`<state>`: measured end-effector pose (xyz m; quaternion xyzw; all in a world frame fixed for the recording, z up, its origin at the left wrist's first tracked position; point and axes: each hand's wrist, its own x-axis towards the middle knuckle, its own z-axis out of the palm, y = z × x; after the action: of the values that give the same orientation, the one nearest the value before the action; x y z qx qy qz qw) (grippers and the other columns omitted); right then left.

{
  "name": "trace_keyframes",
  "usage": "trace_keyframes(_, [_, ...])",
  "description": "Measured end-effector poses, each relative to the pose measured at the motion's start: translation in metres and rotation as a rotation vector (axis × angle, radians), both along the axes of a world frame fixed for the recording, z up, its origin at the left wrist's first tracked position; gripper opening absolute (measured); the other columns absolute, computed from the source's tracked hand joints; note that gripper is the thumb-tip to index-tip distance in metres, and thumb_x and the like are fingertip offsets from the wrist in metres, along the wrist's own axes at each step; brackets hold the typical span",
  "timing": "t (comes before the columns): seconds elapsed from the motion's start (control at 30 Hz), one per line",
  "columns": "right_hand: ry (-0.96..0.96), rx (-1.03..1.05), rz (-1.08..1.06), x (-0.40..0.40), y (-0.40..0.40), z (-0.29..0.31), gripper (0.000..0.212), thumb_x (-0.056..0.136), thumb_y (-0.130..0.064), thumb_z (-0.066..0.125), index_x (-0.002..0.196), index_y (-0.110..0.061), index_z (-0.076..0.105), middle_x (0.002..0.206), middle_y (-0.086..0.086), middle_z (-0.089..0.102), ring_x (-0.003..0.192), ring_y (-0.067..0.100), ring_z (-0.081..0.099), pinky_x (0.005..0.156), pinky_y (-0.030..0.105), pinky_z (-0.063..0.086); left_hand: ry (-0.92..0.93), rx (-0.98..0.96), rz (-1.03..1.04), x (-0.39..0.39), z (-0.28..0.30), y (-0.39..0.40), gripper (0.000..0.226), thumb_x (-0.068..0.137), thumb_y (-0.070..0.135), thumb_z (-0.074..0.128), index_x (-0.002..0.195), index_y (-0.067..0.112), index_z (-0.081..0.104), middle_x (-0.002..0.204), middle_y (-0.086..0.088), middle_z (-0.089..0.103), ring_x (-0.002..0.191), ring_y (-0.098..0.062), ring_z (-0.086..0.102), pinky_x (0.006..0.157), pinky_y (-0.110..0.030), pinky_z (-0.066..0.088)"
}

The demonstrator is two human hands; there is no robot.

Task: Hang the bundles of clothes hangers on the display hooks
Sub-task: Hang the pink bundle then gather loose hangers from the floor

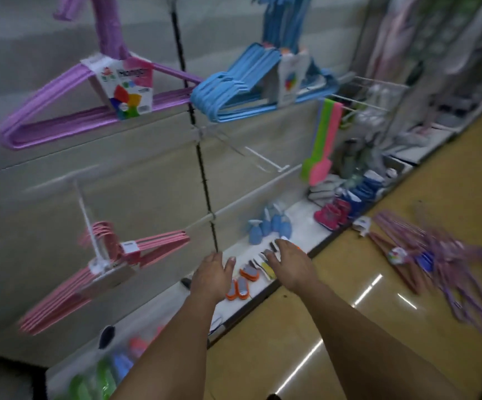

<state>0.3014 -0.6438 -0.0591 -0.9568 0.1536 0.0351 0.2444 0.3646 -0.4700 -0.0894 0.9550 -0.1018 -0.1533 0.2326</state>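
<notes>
While both arms reach out, the left hand and right hand are spread wide and hold nothing. More hanger bundles lie on the floor near the shelf's front edge. I think the next job is to grab one and slip it onto the bare hook farther up.

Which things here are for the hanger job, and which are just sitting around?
For the job:
purple hanger bundle, blue hanger bundle and pink hanger bundle, already hung
purple hangers on the floor
empty display hook
left hand, right hand, both empty

Just sitting around:
orange scrub brushes
blue spray bottles
pink and green scoops
</notes>
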Motion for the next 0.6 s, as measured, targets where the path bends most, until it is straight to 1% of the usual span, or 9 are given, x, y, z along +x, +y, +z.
trace_keyframes(0.13, [-0.004,0.009,-0.171,-0.042,-0.041,0.003,0.054,0.099,-0.044,0.038,0.142,-0.012,0.039,0.142,0.008,0.047,0.128,0.024,0.046,0.102,0.03,0.035,0.0,-0.013,-0.171,-0.009,-0.004,-0.057,0.059,0.1,0.047,0.027,0.146,0.01,0.032,0.154,-0.009,0.03,0.14,-0.024,0.029,0.114,-0.036,0.026])
trace_keyframes(0.2, [0.013,-0.002,-0.246,-0.059,-0.064,0.001,0.054,0.099,-0.046,0.036,0.141,-0.012,0.041,0.142,0.009,0.047,0.127,0.025,0.046,0.102,0.032,0.036,0.001,-0.017,-0.251,-0.018,-0.002,-0.087,0.058,0.1,0.046,0.028,0.146,0.01,0.032,0.153,-0.009,0.032,0.14,-0.024,0.03,0.113,-0.035,0.027])
trace_keyframes(0.27, [0.037,0.003,-0.332,-0.077,-0.089,-0.001,0.054,0.099,-0.047,0.036,0.139,-0.011,0.042,0.142,0.009,0.047,0.127,0.026,0.046,0.103,0.033,0.037,0.004,-0.013,-0.331,-0.026,-0.004,-0.119,0.055,0.1,0.045,0.03,0.143,0.011,0.036,0.15,-0.009,0.036,0.137,-0.024,0.033,0.111,-0.035,0.029])
trace_keyframes(0.37, [0.061,-0.007,-0.426,-0.104,-0.126,-0.004,0.058,0.1,-0.047,0.033,0.145,-0.011,0.034,0.148,0.007,0.04,0.133,0.024,0.04,0.106,0.032,0.032,0.019,-0.031,-0.425,-0.038,-0.006,-0.167,0.054,0.099,0.047,0.031,0.139,0.012,0.042,0.145,-0.008,0.043,0.131,-0.024,0.042,0.107,-0.037,0.035])
trace_keyframes(0.43, [0.063,-0.011,-0.487,-0.123,-0.153,-0.006,0.058,0.1,-0.047,0.033,0.146,-0.012,0.033,0.149,0.007,0.039,0.133,0.025,0.04,0.105,0.031,0.032,0.003,-0.038,-0.498,-0.048,-0.004,-0.203,0.051,0.099,0.045,0.031,0.136,0.011,0.044,0.142,-0.009,0.045,0.129,-0.025,0.043,0.105,-0.037,0.036])
trace_keyframes(0.53, [0.066,-0.002,-0.562,-0.145,-0.192,-0.009,0.058,0.1,-0.048,0.033,0.145,-0.012,0.035,0.148,0.006,0.041,0.132,0.025,0.041,0.103,0.032,0.034,0.012,-0.022,-0.561,-0.064,0.003,-0.252,0.056,0.101,0.046,0.029,0.142,0.01,0.036,0.148,-0.009,0.038,0.136,-0.026,0.036,0.108,-0.038,0.031])
trace_keyframes(0.6, [0.062,0.017,-0.607,-0.16,-0.22,-0.009,0.058,0.099,-0.049,0.033,0.145,-0.013,0.035,0.147,0.006,0.042,0.132,0.023,0.041,0.103,0.033,0.035,0.005,-0.02,-0.62,-0.072,0.001,-0.287,0.059,0.099,0.049,0.028,0.142,0.01,0.037,0.148,-0.01,0.039,0.135,-0.026,0.037,0.11,-0.039,0.032])
